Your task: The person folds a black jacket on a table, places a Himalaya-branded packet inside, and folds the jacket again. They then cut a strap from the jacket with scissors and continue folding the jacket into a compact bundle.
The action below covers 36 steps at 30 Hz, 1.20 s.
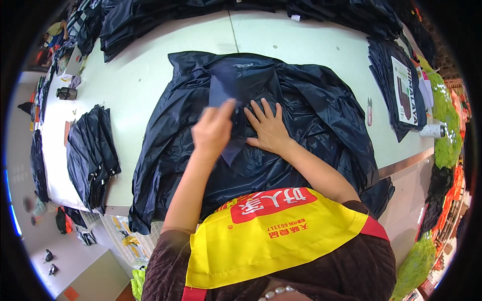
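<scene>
While the right hand (269,125) lies flat, fingers spread, on the shiny dark garment (326,118), seemingly steadying it, the left hand (213,129) blurs alongside, curled, its pinch impossible to tell; the pale table (311,42) supports the cloth.

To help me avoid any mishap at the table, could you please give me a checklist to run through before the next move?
1. Right hand bearing on the dark jacket: ok, laid flat with fingers spread.
2. Left hand grip: cannot tell, it is motion-blurred.
3. Jacket wholly on the table: not ok, its lower left part hangs over the near edge.
4. Jacket lying smooth: not ok, folds and creases show.
5. Small snips apart from the jacket: ok, they lie to its right.
6. Left garment stack apart from the jacket: ok, bare tabletop shows between.
</scene>
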Tool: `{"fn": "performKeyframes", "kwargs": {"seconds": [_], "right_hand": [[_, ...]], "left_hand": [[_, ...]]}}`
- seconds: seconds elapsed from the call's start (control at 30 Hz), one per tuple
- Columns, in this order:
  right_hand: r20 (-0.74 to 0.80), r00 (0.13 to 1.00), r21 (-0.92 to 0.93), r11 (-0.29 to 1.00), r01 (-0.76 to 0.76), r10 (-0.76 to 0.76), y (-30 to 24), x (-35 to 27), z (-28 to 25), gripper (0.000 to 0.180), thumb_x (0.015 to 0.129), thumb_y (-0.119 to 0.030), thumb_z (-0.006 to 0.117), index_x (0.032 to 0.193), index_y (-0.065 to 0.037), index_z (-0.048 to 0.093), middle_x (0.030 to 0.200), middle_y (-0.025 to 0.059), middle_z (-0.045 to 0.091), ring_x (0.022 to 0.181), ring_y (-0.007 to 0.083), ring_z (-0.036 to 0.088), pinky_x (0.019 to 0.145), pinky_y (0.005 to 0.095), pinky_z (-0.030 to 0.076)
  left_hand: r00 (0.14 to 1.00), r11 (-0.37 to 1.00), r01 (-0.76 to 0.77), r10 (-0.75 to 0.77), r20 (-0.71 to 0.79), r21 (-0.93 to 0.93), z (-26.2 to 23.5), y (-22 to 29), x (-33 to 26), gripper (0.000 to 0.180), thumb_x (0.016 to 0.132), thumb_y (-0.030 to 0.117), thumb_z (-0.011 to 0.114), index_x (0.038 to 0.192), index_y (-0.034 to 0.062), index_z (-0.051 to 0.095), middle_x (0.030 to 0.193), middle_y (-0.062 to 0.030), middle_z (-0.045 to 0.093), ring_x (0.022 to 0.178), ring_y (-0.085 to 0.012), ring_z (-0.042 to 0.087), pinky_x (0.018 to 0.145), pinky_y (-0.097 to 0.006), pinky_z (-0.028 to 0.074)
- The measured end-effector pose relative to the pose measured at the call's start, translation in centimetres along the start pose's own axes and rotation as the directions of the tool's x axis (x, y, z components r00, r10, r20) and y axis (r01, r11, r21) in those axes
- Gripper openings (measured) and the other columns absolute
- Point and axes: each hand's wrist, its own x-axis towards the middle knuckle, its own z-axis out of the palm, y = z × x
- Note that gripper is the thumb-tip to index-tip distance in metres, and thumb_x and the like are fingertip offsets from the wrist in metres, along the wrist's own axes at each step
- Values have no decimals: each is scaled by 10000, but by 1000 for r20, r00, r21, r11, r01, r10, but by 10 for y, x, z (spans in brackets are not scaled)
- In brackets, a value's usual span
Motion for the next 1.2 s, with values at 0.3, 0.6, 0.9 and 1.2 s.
{"fn": "performKeyframes", "kwargs": {"seconds": [0.3,0.6,0.9,1.2], "right_hand": [[23,998,154,986,-67,64,-5,1,-53,572,797,-346,657,1240,-21,498,1334,187,430,1281,309,358,1034,502,263],[102,992,20,998,65,-67,33,18,5,802,815,-553,544,1408,-70,305,1469,168,265,1381,312,197,1100,511,139],[202,888,239,900,365,-413,15,-59,-22,153,809,-261,627,822,-109,642,1236,97,539,1275,314,390,1029,514,281],[51,964,205,942,-266,261,15,-28,-12,220,870,-261,558,862,-42,537,862,154,620,777,365,599,675,451,470]], "left_hand": [[926,995,86,-96,364,46,57,-22,-27,527,737,-1,551,1218,214,561,968,-94,534,799,-279,604,627,-375,513],[740,964,-170,263,619,-206,-5,-11,-49,940,648,627,682,1335,39,425,1411,-220,345,1334,-375,286,1090,-471,227],[652,948,-142,307,693,-286,-2,-24,-58,1096,539,653,741,1387,78,352,1429,-224,319,1358,-338,258,1116,-472,177],[897,838,425,-339,285,-342,40,-21,-63,226,781,240,691,888,47,641,896,-108,640,766,-301,628,663,-354,497]]}}
